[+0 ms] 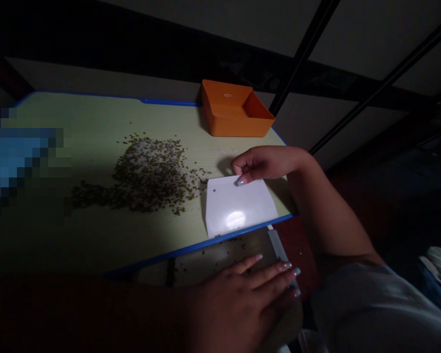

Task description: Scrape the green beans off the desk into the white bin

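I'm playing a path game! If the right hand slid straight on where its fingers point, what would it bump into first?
The right hand would probably meet the little green bits, loose ones first, though its height above the board is unclear.

- worktop [84, 117]: pale green, blue edging
- open bin [240, 126]: plain orange, small whitish mark
- scraper [238, 203]: plain white
- beans [150, 171]: mottled green and dark brown
- fingernails [241, 182]: pale blue

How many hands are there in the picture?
2. The right hand pinches the white scraper; the left hand is spread near the table's blue edge. The blurred patch at left might hide another.
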Demonstrator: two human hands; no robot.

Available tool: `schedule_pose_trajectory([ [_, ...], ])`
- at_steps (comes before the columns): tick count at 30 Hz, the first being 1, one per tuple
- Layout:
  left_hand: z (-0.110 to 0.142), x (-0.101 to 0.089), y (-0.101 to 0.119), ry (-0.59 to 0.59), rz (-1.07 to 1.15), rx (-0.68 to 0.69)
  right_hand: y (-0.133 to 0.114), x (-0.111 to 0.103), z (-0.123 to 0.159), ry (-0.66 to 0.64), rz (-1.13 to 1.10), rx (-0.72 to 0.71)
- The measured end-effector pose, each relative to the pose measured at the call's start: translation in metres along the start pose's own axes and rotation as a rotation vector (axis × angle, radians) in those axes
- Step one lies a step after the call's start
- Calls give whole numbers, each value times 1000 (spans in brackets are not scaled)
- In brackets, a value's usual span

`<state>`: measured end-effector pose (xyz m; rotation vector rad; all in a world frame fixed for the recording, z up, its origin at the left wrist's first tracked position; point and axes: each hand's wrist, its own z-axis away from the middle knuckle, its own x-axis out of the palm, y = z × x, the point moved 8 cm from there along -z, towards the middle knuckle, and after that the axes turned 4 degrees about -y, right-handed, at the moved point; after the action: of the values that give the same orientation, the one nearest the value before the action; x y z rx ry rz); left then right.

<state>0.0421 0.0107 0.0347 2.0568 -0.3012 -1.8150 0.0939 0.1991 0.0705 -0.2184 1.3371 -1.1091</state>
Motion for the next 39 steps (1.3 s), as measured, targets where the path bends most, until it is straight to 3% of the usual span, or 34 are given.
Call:
schedule_pose_trajectory([
  [7,-1,7,-1,-29,17,-30,0,1,2,-24,-11,6],
  [10,-1,6,-1,-34,27,-24,0,-6,5,35,-13,-27],
  [12,-1,6,0,-40,19,1,1,-17,9,144,-31,-47],
  [15,-1,7,-1,-6,-25,43,7,-43,21,431,-68,-24],
  [18,0,9,-2,32,-105,75,19,-66,39,746,-25,65],
  [20,1,11,-2,42,-158,99,27,-73,44,845,33,138],
  [24,2,11,-1,47,-230,147,36,-71,39,805,88,212],
  [33,3,7,-1,111,-282,153,30,-65,36,680,50,180],
  [39,1,8,-2,50,-215,129,37,-59,32,607,-11,220],
])
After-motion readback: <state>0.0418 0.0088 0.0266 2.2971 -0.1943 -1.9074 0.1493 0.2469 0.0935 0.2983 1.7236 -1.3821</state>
